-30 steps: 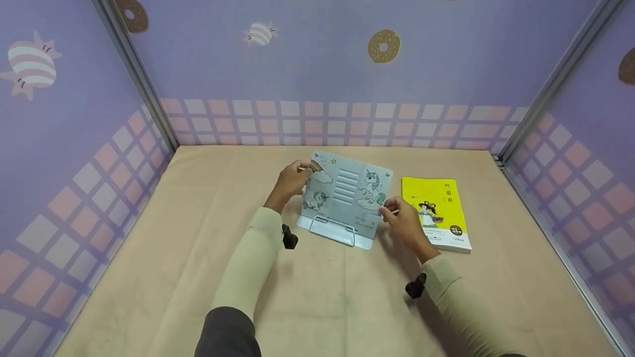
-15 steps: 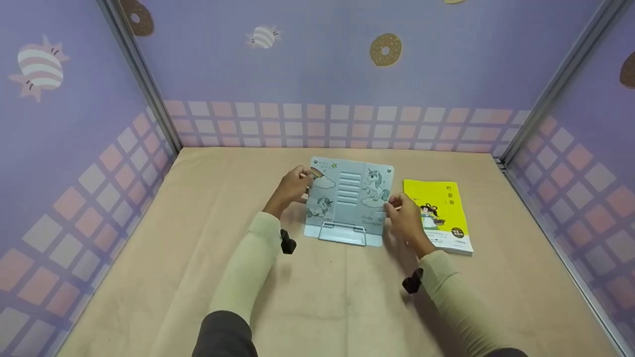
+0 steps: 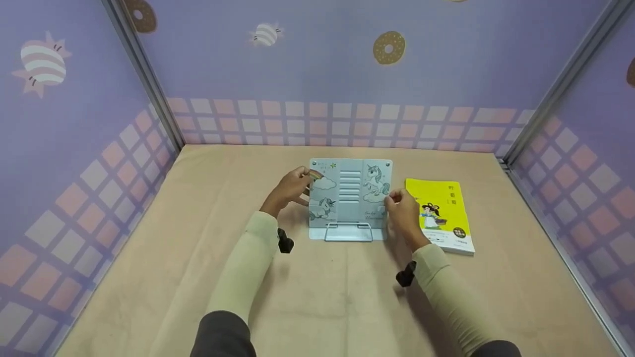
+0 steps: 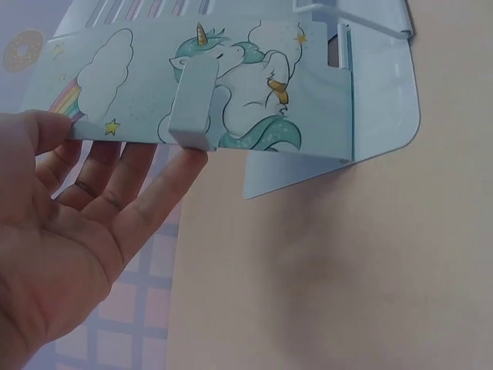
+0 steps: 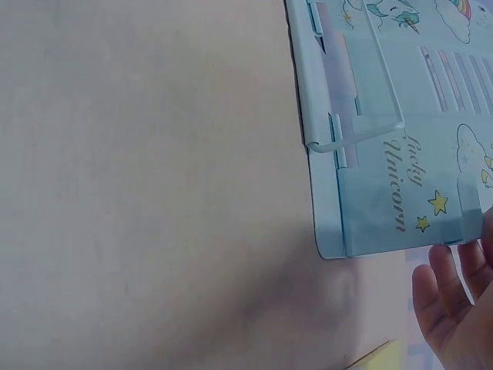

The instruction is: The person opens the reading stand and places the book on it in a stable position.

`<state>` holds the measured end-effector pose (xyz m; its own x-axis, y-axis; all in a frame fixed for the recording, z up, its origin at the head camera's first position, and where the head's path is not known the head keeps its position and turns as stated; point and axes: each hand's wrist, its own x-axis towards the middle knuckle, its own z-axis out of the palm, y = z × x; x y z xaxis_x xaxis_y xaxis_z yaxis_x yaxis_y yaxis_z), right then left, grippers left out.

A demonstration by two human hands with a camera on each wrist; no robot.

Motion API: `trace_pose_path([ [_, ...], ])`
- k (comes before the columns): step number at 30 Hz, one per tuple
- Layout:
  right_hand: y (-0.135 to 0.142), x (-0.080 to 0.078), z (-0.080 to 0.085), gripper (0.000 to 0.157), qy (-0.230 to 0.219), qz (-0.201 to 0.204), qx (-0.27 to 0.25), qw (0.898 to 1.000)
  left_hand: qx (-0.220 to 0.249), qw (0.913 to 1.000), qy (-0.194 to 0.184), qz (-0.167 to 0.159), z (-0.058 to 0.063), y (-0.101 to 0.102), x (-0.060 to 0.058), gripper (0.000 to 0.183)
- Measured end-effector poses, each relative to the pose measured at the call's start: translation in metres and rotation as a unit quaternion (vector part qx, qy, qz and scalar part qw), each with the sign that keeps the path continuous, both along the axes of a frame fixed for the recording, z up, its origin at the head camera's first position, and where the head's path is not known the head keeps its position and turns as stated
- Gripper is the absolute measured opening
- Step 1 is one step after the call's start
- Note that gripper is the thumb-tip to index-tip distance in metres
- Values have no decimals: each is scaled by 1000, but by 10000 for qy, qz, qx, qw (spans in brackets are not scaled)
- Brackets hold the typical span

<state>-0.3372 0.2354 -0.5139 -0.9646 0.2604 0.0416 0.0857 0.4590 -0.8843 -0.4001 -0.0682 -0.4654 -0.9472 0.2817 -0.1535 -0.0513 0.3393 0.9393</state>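
A pale blue metal book stand (image 3: 349, 210) with unicorn and rainbow prints stands propped up, its wire page holder at the bottom front. My left hand (image 3: 291, 186) holds its left edge. In the left wrist view the left thumb lies on the front of the stand (image 4: 239, 100) and the fingers (image 4: 96, 173) reach behind. The right edge is pinched by my right hand (image 3: 404, 210). Lettering and gold stars show on the stand (image 5: 377, 208) in the right wrist view, where part of the right hand (image 5: 466, 316) is cut off by the frame.
A yellow book (image 3: 452, 218) with a girl on its cover lies flat just right of my right hand. The table has a beige cloth (image 3: 317, 297). Purple patterned panels (image 3: 317, 64) enclose its back and sides.
The book stand has turned from a tilt to sit square to the back panel, its lower edge now level. Both hands stay on its side edges; the book has not been moved.
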Motion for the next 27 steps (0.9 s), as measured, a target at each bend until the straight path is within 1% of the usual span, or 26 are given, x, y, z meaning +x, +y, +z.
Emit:
trace_pose_path([
  [2,-1,-1,0,13,-61,-9,-54,10000,-44,9999,83,48,0,0,0,17],
  [6,-1,-1,1,14,-36,57,-181,9998,-121,9996,212,142,0,-1,2,21],
  [8,1,0,1,15,-32,115,-206,9997,-247,9989,371,162,1,0,3,24],
  [11,6,2,0,18,-98,169,-196,9996,-661,9936,869,307,3,5,6,32],
  [13,10,4,-1,22,-147,155,-133,9997,-905,9854,1320,579,3,10,7,36],
  [14,12,5,-1,24,-163,137,-93,9997,-993,9798,1558,771,4,13,7,37],
  [16,16,5,-1,27,-180,47,0,9998,-1080,9656,2019,1228,8,22,9,37],
  [18,21,5,3,30,-185,-46,86,9998,-1144,9449,2582,1656,13,34,11,33],
  [19,23,5,5,32,-166,-89,133,9997,-1184,9337,2856,1806,17,40,12,31],
  [21,29,4,10,34,-135,-170,194,9996,-1250,9102,3426,1965,26,56,17,28],
  [23,36,4,15,35,-54,-257,261,9993,-1308,8898,3944,1890,34,72,22,25],
  [24,40,3,18,36,-7,-312,294,9991,-1333,8832,4128,1781,38,81,25,23],
  [25,44,3,20,36,49,-373,332,9987,-1338,8784,4288,1635,41,90,27,22],
  [26,47,3,21,36,88,-440,366,9983,-1337,8753,4415,1451,43,98,30,22],
  [27,50,3,22,36,123,-509,408,9978,-1331,8752,4485,1229,45,107,32,22],
])
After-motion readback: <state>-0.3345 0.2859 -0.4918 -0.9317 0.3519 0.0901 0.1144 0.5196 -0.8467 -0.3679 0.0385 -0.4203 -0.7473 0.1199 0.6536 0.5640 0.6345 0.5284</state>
